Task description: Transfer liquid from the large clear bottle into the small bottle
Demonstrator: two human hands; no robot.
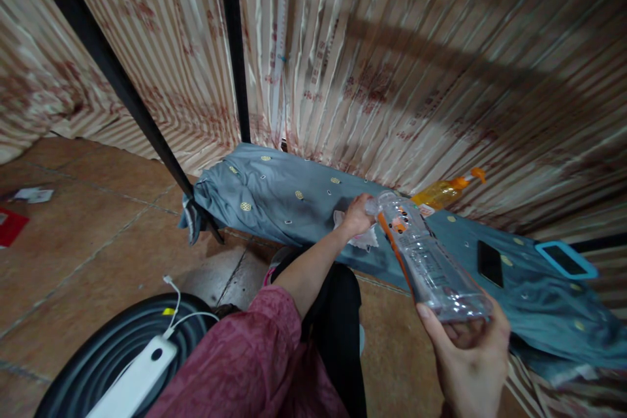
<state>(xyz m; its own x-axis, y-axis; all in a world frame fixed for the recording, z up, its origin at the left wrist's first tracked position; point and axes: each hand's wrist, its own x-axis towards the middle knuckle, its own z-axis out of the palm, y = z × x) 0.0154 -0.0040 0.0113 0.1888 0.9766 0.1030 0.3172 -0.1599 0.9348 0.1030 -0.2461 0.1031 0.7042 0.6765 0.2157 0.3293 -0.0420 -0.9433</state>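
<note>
A clear plastic bottle (431, 264) with orange markings and an orange strip along its side is held tilted above the cloth-covered surface. My right hand (467, 362) grips its base, the thumb on the near side and the fingers curled underneath. At the other end, my left hand (357, 215) is closed round the bottle's narrow neck; its fingers partly hide the mouth, and I cannot make out a cap. Beneath my left hand lies a small white piece with a scalloped edge (363, 239). Behind the bottle rests an amber pump bottle (439, 194) with an orange top.
A grey-blue patterned cloth (274, 189) covers the long low surface. On its right lie a dark phone (490, 263) and a blue-framed object (567, 260). Black poles (122, 85) and a striped curtain (392, 65) stand around. A white device with a cable (140, 375) rests on a black ridged stool (93, 339).
</note>
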